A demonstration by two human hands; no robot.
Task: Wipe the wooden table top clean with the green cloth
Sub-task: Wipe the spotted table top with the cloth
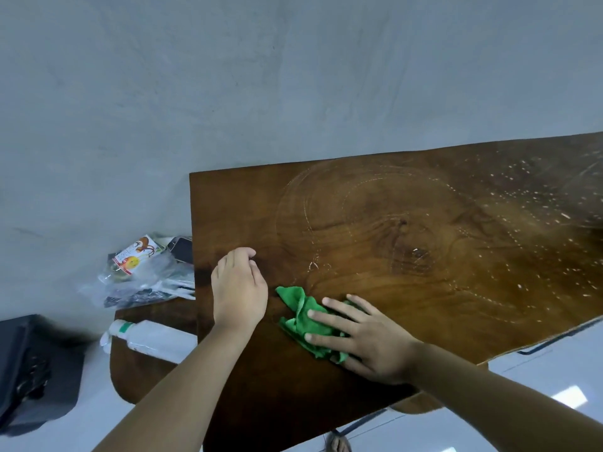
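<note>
The wooden table top (408, 223) fills the right half of the head view, dark brown with pale curved smear lines and white specks toward its far right. A crumpled green cloth (301, 316) lies near the table's front left. My right hand (368, 340) presses flat on the cloth with fingers spread, pointing left. My left hand (238, 288) rests on the wood just left of the cloth, fingers curled downward, holding nothing that I can see.
Left of the table, a lower wooden surface (143, 370) carries a lying plastic bottle (146, 339) and a pile of plastic bags with a printed packet (143, 272). A dark bag (36, 370) sits on the floor at far left. A grey wall stands behind.
</note>
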